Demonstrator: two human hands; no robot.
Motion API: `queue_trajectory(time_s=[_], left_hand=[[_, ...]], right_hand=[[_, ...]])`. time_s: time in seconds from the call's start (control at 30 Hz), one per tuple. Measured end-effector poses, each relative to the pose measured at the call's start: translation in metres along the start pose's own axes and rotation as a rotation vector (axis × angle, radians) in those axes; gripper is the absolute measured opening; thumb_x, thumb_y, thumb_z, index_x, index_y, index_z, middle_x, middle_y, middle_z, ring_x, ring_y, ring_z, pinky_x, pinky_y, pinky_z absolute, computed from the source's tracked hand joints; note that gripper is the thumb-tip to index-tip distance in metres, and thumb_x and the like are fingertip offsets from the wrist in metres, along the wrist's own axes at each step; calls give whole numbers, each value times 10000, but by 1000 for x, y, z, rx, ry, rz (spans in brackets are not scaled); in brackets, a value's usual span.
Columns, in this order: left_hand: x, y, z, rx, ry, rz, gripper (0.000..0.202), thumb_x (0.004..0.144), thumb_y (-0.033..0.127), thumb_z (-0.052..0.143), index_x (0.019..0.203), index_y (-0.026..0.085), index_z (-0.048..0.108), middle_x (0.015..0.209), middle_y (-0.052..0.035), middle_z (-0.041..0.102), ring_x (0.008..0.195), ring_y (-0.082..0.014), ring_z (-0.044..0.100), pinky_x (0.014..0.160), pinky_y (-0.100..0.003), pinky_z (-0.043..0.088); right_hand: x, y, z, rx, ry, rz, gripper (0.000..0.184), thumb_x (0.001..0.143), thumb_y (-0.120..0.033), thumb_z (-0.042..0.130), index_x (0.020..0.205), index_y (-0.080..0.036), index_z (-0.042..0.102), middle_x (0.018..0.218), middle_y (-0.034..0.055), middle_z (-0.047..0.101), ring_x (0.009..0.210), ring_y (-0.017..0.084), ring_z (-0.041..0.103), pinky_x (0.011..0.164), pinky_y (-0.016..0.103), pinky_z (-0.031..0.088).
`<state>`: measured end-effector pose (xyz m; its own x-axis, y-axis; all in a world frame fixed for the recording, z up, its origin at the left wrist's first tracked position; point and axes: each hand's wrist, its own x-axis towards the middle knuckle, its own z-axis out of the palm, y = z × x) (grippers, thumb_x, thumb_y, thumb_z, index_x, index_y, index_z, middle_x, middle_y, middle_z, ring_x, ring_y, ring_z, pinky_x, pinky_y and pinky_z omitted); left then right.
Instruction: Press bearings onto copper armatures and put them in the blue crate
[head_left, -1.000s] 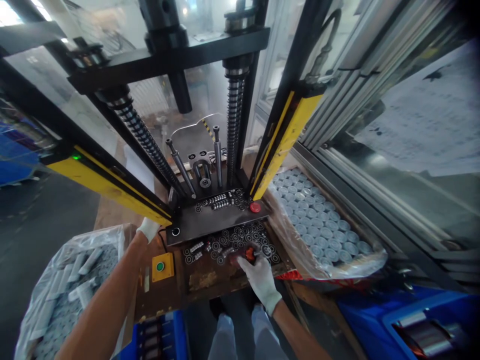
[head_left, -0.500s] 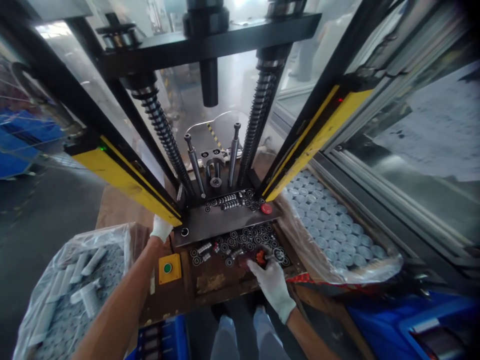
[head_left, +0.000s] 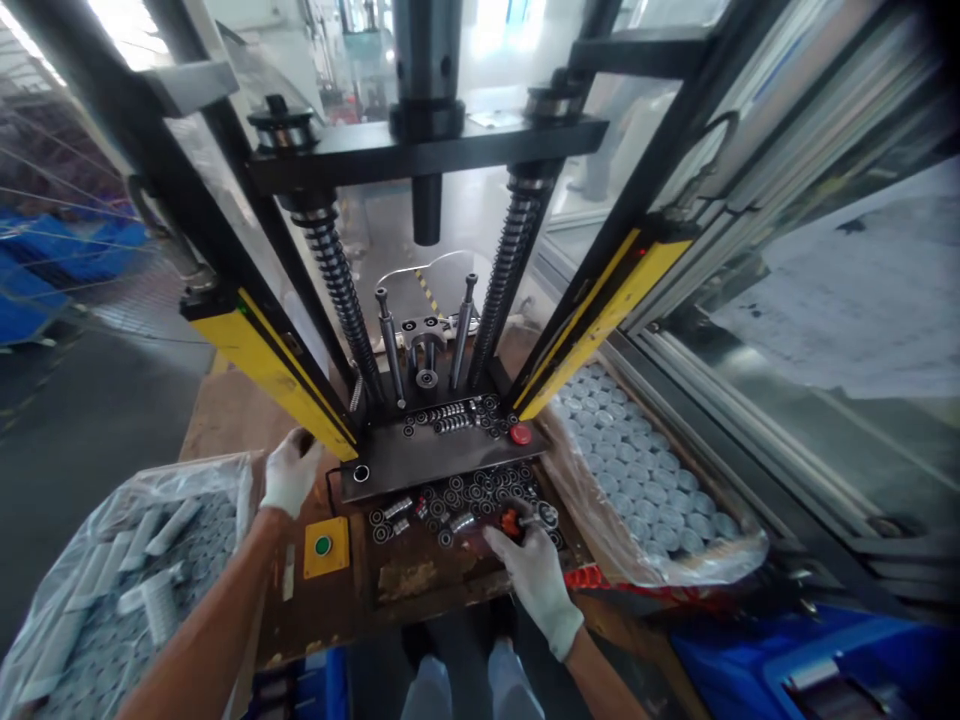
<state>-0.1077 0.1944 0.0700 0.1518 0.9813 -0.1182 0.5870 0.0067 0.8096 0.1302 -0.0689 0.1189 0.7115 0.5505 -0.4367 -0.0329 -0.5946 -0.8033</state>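
Observation:
My right hand [head_left: 534, 580], in a white glove, grips a small tool with an orange-red handle [head_left: 511, 522] on the wooden bench [head_left: 420, 585]. A bearing ring [head_left: 547, 514] sits at the tool's far end. Several black-and-silver bearings [head_left: 450, 495] lie scattered around it. My left hand [head_left: 291, 472], also gloved, is raised with curled fingers beside the press's steel plate [head_left: 420, 452], and nothing shows in it. More bearings [head_left: 454, 418] lie on that plate, next to a red stop button [head_left: 520, 433].
Yellow light-curtain bars [head_left: 607, 325] flank the press, with threaded columns [head_left: 510, 270] and guide pins [head_left: 390, 345] behind the plate. A green button box [head_left: 322, 547] sits left of the bearings. Plastic-lined boxes of silver cylinders [head_left: 645, 480] stand on both sides.
My head view has swung, shifting the press toward upright. My left hand has risen and moved left of the plate. My right hand stays on the orange-handled tool.

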Motion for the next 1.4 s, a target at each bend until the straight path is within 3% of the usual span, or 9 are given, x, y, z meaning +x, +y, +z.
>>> queue_trajectory(time_s=[0.1,0.23,0.37,0.5,0.7,0.87,1.07,1.27,1.4], left_hand=[[-57,-9,3,-71,-109,66,341,776,413,653,1037,196,674,1014,-48,739,945,-238,681,884,-353,538],[-107,20,63,142,-292,172,310,835,374,603,1090,213,676,1088,-72,714,1019,-231,663,922,-338,510],[-81,78,119,362,-396,100,311,909,308,500,1149,182,654,1129,-130,672,1072,-246,633,938,-346,475],[-66,95,125,318,-327,-13,462,894,279,515,1337,151,535,1225,-165,631,1122,-269,610,962,-373,472],[-145,26,74,38,-207,191,294,921,334,468,1126,252,662,1124,-70,687,1049,-218,642,969,-330,502],[-185,-49,26,307,95,59,395,847,383,523,1196,230,624,1211,-129,604,1176,-323,558,1044,-481,456],[-191,-78,25,415,21,-22,526,849,309,524,1364,204,492,1393,-138,474,1372,-309,382,1116,-454,401],[-185,-66,27,443,29,-113,543,828,258,571,1361,187,500,1362,-141,512,1269,-283,486,1051,-419,448],[-179,-57,23,492,-5,-199,563,793,216,597,1351,213,517,1387,-125,503,1270,-278,471,1040,-400,444]], right_hand=[[-2,-47,-9,99,5,-136,440,711,-423,663,1076,-191,583,984,61,707,926,241,663,855,347,533],[23,-121,-3,120,89,-367,402,718,-390,690,1057,-203,579,1001,60,686,934,219,646,872,351,524],[71,-167,26,181,141,-531,468,705,-398,698,1094,-180,554,996,54,668,916,202,629,890,365,511],[106,-174,52,232,99,-600,450,689,-412,693,1041,-175,545,950,38,663,881,189,625,880,358,510],[117,-174,58,115,90,-589,449,686,-436,672,1027,-165,562,943,66,684,857,206,637,846,347,512],[125,-211,60,-512,63,-452,352,748,-472,657,914,-164,612,851,120,690,866,291,656,828,401,489],[156,-248,83,-793,-28,-376,568,738,-451,741,1137,-93,554,968,197,681,934,330,664,866,434,480],[119,-220,77,-720,9,-430,726,797,-582,632,1315,-105,456,1056,186,683,985,331,659,866,427,491],[47,-99,69,-549,-317,-523,516,837,-572,496,1140,-170,607,1084,135,697,1008,290,655,889,388,497]])
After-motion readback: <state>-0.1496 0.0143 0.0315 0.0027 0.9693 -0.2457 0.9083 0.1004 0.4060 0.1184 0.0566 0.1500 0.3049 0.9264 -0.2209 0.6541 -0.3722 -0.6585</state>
